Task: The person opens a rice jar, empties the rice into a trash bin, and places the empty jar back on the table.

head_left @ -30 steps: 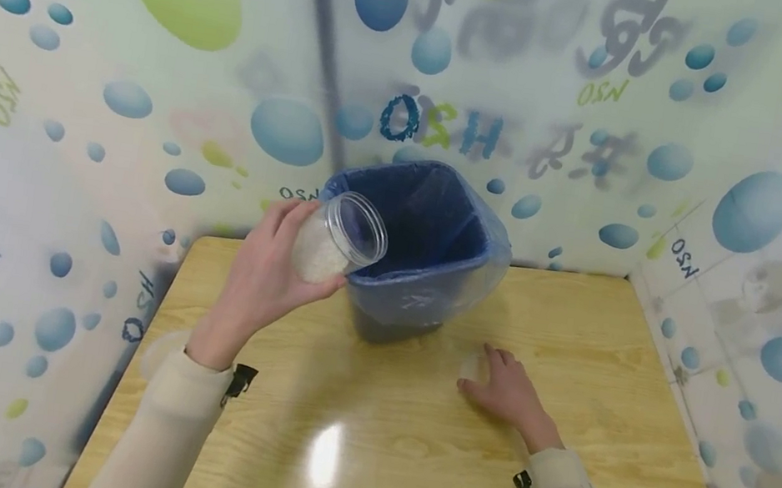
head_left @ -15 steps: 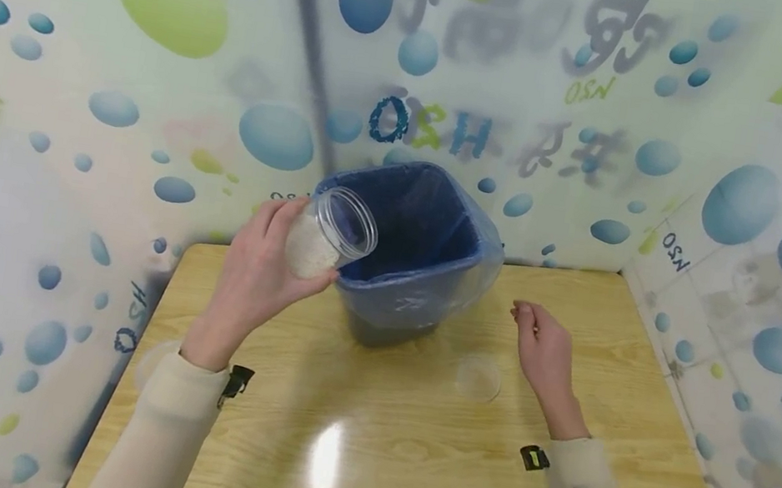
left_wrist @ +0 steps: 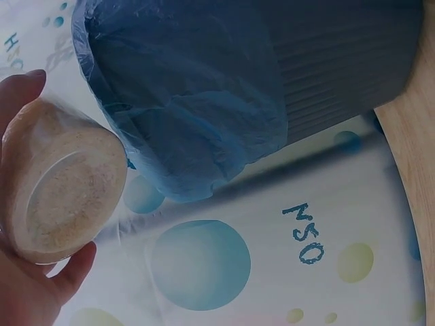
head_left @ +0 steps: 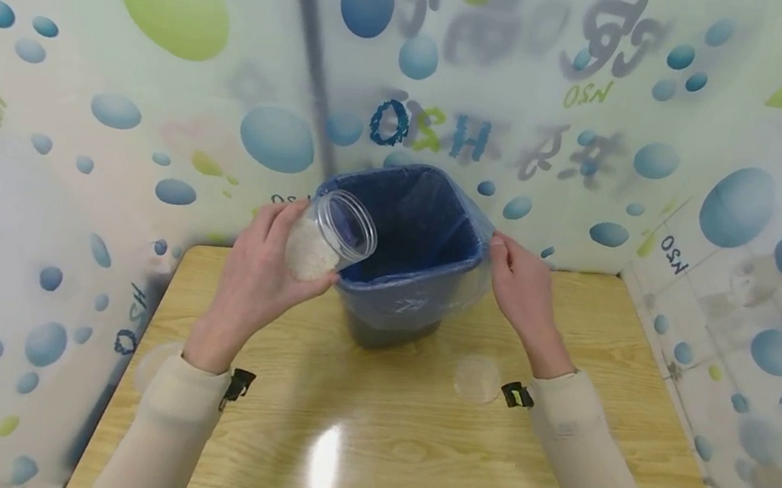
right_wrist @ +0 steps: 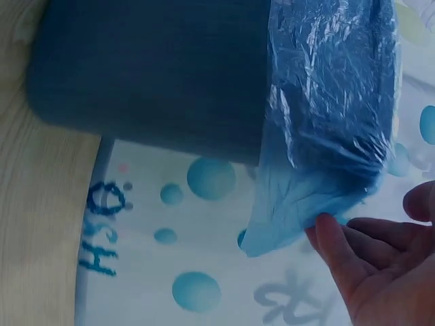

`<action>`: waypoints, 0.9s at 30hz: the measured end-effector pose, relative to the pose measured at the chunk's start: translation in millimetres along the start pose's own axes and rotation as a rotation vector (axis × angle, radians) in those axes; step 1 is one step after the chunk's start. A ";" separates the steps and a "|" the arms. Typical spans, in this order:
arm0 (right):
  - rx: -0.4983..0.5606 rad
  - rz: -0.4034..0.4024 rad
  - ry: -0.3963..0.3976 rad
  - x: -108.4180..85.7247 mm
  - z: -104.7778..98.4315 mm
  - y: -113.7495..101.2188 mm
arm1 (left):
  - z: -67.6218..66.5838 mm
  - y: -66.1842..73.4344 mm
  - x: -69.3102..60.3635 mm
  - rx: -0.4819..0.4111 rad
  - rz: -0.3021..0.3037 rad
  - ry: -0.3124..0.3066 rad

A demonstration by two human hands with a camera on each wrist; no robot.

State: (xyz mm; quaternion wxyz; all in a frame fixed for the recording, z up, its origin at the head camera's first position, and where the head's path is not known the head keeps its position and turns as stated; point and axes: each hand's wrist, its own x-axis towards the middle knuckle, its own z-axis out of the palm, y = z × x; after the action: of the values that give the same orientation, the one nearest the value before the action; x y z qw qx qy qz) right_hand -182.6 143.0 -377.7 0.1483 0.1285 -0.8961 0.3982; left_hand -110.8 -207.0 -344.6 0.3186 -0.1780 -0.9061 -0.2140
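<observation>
My left hand (head_left: pixel 257 275) grips a clear wide-mouthed jar (head_left: pixel 335 236) partly filled with pale grains. The jar is tilted, its uncovered mouth at the left rim of the bin (head_left: pixel 378 331). In the left wrist view its round base (left_wrist: pixel 71 204) faces the camera, with fingers and thumb around the sides. A blue bin liner (head_left: pixel 423 283) is folded over the bin's rim. At the right corner my right hand (head_left: pixel 523 293) holds the liner's edge with curled fingers. In the right wrist view the fingers (right_wrist: pixel 333 244) meet the loose liner (right_wrist: pixel 319 122).
The bin stands towards the back of a wooden table (head_left: pixel 403 465). A clear round disc (head_left: pixel 477 379) lies in front of it, to the right. Another pale disc (head_left: pixel 153 364) lies partly behind the left sleeve. A patterned wall covering (head_left: pixel 278 138) rises behind the table.
My right hand has left the clear disc on the table, lifted, and come to the liner's right corner. My left hand keeps the jar tilted at the bin, with little movement.
</observation>
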 end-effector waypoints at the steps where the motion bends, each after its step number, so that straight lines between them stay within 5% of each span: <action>1: 0.000 0.001 -0.003 2.8 2.4 -1.4 | 0.1 -0.1 -0.1 0.001 0.001 0.001; 19: 0.032 0.175 -0.135 7.2 10.0 -9.2 | 1.8 -0.1 -2.4 -0.006 0.016 0.021; 27: 0.026 0.162 -0.134 0.9 8.1 -7.8 | 0.5 0.7 2.9 0.053 0.044 -0.022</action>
State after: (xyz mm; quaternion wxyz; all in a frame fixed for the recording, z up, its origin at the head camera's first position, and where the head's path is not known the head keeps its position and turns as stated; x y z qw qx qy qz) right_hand -182.0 131.7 -377.2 0.0534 0.0839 -0.9062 0.4110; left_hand -112.9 -205.6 -342.9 0.3180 -0.1917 -0.9107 -0.1807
